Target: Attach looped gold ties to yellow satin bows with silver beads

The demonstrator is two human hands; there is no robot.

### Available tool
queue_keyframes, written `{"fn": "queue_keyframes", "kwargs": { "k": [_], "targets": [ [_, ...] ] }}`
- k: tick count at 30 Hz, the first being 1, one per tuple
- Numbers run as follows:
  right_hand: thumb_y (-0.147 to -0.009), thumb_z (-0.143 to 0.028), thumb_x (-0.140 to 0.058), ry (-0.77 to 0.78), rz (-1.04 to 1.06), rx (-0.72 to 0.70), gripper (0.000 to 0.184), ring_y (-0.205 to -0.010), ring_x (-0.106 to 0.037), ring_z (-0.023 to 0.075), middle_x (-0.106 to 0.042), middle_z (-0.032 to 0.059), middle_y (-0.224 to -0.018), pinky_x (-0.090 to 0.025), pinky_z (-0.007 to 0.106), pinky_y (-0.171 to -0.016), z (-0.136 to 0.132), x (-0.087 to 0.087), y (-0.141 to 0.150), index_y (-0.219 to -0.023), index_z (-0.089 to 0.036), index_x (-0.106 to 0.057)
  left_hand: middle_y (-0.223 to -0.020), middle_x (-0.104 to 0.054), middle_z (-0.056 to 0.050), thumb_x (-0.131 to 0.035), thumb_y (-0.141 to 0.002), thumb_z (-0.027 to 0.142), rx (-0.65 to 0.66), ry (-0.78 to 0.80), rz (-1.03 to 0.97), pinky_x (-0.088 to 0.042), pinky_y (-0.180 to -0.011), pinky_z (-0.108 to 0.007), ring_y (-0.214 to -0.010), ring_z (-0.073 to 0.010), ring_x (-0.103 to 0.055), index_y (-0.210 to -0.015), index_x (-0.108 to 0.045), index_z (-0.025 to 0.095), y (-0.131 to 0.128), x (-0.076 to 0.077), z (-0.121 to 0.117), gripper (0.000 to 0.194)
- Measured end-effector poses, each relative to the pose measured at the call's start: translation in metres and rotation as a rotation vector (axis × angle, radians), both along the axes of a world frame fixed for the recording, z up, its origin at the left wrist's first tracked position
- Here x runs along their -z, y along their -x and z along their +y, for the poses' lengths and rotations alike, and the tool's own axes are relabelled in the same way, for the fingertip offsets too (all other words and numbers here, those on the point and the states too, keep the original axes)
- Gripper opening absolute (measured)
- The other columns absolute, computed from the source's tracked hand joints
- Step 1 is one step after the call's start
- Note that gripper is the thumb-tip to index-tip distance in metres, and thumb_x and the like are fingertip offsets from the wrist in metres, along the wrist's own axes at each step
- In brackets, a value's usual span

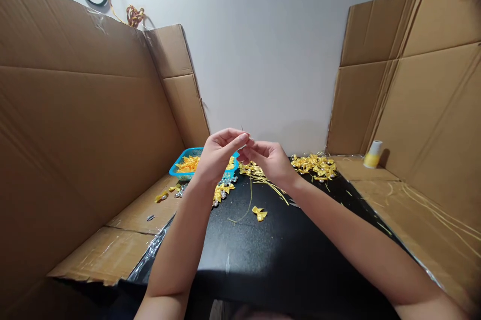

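My left hand [224, 149] and my right hand [269, 158] meet fingertip to fingertip above the table. From my left fingertips pokes a thin dark sliver [242, 129] that looks like a needle. My right hand is closed in a pinch, and a yellow thread [251, 192] hangs below it, curling onto the black tabletop [248, 250]. What lies between the fingertips is mostly hidden. One yellow ribbon bow [259, 213] lies by itself below my hands. Behind my right wrist is a bundle of cut yellow threads [268, 184].
A blue basket [176, 166] of yellow bows stands left, with silver beads [180, 191] and bows [224, 191] beside it. More bows [315, 166] are piled at back right, near a thread spool [373, 154]. Cardboard walls [75, 109] flank both sides. Something metallic [295, 204] is partly hidden by my right forearm.
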State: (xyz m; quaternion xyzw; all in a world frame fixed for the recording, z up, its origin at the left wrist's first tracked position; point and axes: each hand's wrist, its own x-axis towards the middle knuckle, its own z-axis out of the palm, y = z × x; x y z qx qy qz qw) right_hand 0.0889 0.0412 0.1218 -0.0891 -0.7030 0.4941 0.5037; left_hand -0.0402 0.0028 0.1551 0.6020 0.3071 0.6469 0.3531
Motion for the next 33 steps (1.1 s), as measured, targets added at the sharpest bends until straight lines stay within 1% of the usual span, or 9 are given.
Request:
{"fn": "queue_keyframes", "kwargs": {
  "k": [2,5,10,15,18,21,29,31,33],
  "targets": [
    [-0.071,-0.059,-0.069,0.016,-0.006,0.023,0.041,-0.067,-0.063,0.0151,-0.069,0.0024,-0.068,-0.053,0.034,-0.071,-0.002,-0.002,-0.002,-0.073,-0.018,-0.070,-0.065,-0.070,-0.003,-0.080,-0.069,0.031,-0.063,-0.035,-0.037,-0.049,-0.056,-0.022,-0.059,-0.0115,-0.064,-0.068,-0.071,0.016,0.001,-0.001,0.001,0.017],
    [-0.071,-0.056,-0.071,0.016,-0.053,0.050,0.038,-0.065,-0.063,0.0143,-0.071,0.0032,-0.070,-0.053,0.032,-0.069,-0.007,0.002,-0.011,-0.074,-0.019,-0.073,-0.062,-0.070,-0.001,-0.078,-0.073,0.026,-0.196,-0.106,-0.152,-0.050,-0.066,-0.020,-0.064,-0.0098,-0.066,-0.069,-0.072,0.017,0.005,-0.004,0.003,0.011],
    [-0.075,-0.045,-0.072,0.032,-0.193,0.027,0.026,-0.066,-0.063,0.0137,-0.073,0.0039,-0.074,-0.052,0.030,-0.068,-0.010,0.022,-0.033,-0.075,-0.019,-0.075,-0.061,-0.068,0.001,-0.073,-0.078,0.020,-0.278,-0.165,-0.304,-0.047,-0.059,-0.017,-0.056,-0.0063,-0.062,-0.068,-0.070,0.017,0.019,-0.020,0.005,0.011],
    [-0.074,-0.042,-0.073,0.177,-0.346,-0.032,0.025,-0.066,-0.064,0.0136,-0.075,0.0051,-0.076,-0.051,0.029,-0.068,-0.004,0.048,-0.062,-0.079,-0.018,-0.077,-0.061,-0.068,0.003,-0.066,-0.083,0.013,-0.330,-0.133,-0.345,-0.044,-0.054,-0.016,-0.055,-0.0054,-0.061,-0.070,-0.067,0.015,0.038,-0.045,0.014,0.014],
    [-0.073,-0.044,-0.074,0.251,-0.404,-0.014,0.028,-0.065,-0.063,0.0131,-0.074,0.0054,-0.076,-0.051,0.029,-0.069,-0.002,0.061,-0.079,-0.079,-0.017,-0.077,-0.060,-0.067,0.004,-0.062,-0.087,0.011,-0.363,-0.113,-0.334,-0.042,-0.053,-0.015,-0.053,-0.0037,-0.059,-0.073,-0.066,0.013,0.051,-0.051,0.023,0.015],
    [-0.072,-0.046,-0.074,0.297,-0.424,0.007,0.030,-0.065,-0.062,0.0130,-0.074,0.0054,-0.076,-0.050,0.030,-0.070,-0.004,0.072,-0.090,-0.080,-0.017,-0.077,-0.060,-0.067,0.004,-0.063,-0.086,0.011,-0.433,-0.101,-0.314,-0.042,-0.052,-0.015,-0.052,-0.0030,-0.057,-0.073,-0.066,0.013,0.062,-0.046,0.030,0.013],
    [-0.073,-0.047,-0.073,0.388,-0.441,-0.063,0.030,-0.068,-0.062,0.0139,-0.073,0.0037,-0.077,-0.049,0.031,-0.074,-0.020,0.096,-0.101,-0.078,-0.018,-0.076,-0.061,-0.066,0.003,-0.066,-0.082,0.010,-0.589,0.026,-0.336,-0.041,-0.053,-0.020,-0.053,-0.0057,-0.057,-0.075,-0.066,0.013,0.093,-0.015,0.038,0.008],
    [-0.075,-0.047,-0.071,0.346,-0.442,-0.050,0.031,-0.069,-0.063,0.0148,-0.073,0.0044,-0.078,-0.049,0.030,-0.072,-0.025,0.098,-0.103,-0.078,-0.018,-0.076,-0.061,-0.066,0.003,-0.065,-0.082,0.008,-0.587,0.077,-0.350,-0.041,-0.053,-0.021,-0.055,-0.0068,-0.057,-0.077,-0.066,0.013,0.101,-0.007,0.039,0.007],
    [-0.079,-0.044,-0.068,0.214,-0.447,0.022,0.028,-0.073,-0.064,0.0165,-0.073,0.0056,-0.078,-0.049,0.031,-0.071,-0.033,0.097,-0.105,-0.077,-0.017,-0.076,-0.060,-0.066,0.004,-0.063,-0.082,0.006,-0.558,0.125,-0.385,-0.040,-0.053,-0.021,-0.054,-0.0066,-0.055,-0.079,-0.065,0.013,0.107,0.001,0.039,0.008]
  ]
}}
